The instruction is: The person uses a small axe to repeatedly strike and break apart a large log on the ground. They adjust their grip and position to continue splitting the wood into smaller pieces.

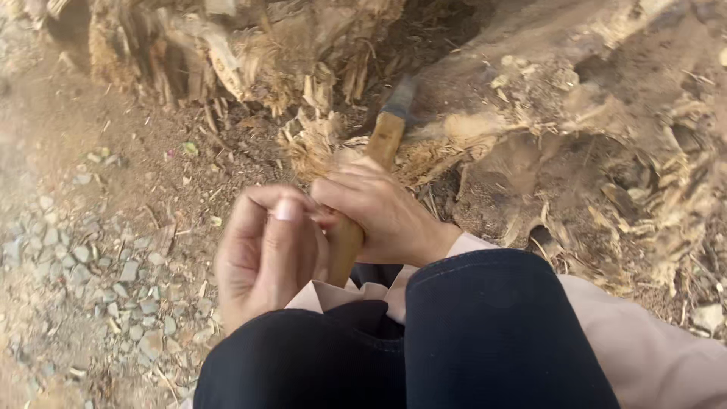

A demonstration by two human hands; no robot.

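Where the stump meets the soil: a wooden-handled tool (pixel 376 163) is driven into a dark gap between the torn, fibrous stump (pixel 303 68) and the earth-caked root mass (pixel 575 113).

Right hand: the right hand (pixel 382 212) is wrapped tightly around the handle, about midway along it, knuckles turned up.

Left hand: the left hand (pixel 265 254) is curled with its fingers bent inward and its thumb pressed against the handle's near end; whether that end is fully gripped cannot be told, since the palm hides it.

Tool position: the dark metal head (pixel 400 97) is lodged at the gap (slightly blurred), just beyond shredded pale fibres (pixel 318 148).

Long axis and heading: the handle is laid on a slanted line from lower left to upper right, head pointed away from the person and into the stump, butt pointed back toward the dark-clad knees (pixel 469 333).

Surroundings: grey gravel (pixel 83 265) is scattered over bare dirt to the left.

Risk, slipping: the head could be thrown out of the loose, crumbling fibres, and the tool jerked back toward the knees.

Risk, grip: with the left hand only partly closed, the handle could be twisted in the fist under strain.

Risk, pinching: the fingers are kept close to splintered wood and could be scraped.
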